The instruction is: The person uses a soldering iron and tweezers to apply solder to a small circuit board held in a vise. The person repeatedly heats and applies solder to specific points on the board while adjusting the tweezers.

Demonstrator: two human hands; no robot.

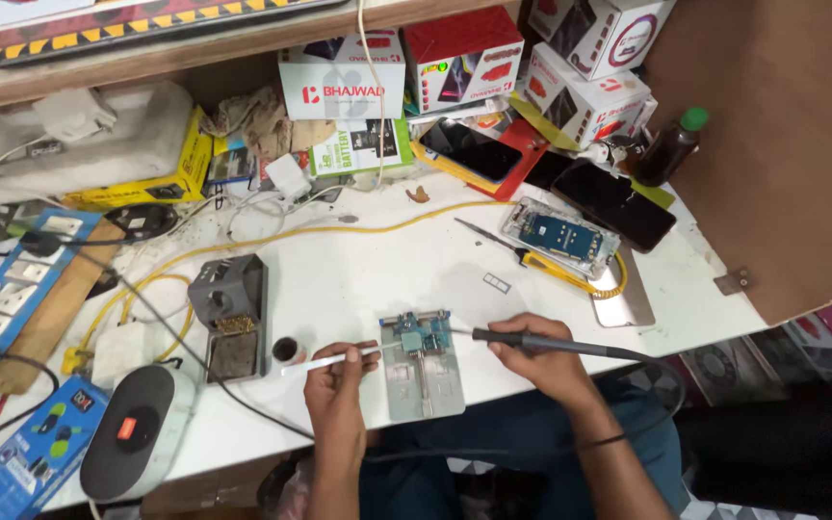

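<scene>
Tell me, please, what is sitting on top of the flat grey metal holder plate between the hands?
A small blue-green circuit board is clamped at the top end of the grey metal holder plate. The black soldering iron tip meets it; the board's underside is hidden.

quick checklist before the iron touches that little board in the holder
1. Small circuit board seated in the metal holder: ok.
2. Right hand gripping the soldering iron, tip at the board: ok.
3. Left hand holding the white tool, its end beside the board: ok.
4. Iron stand within reach, left of the holder: ok.
5. Tip hot and clean: cannot tell.
6. Yellow cable off the holder: ok.
</scene>
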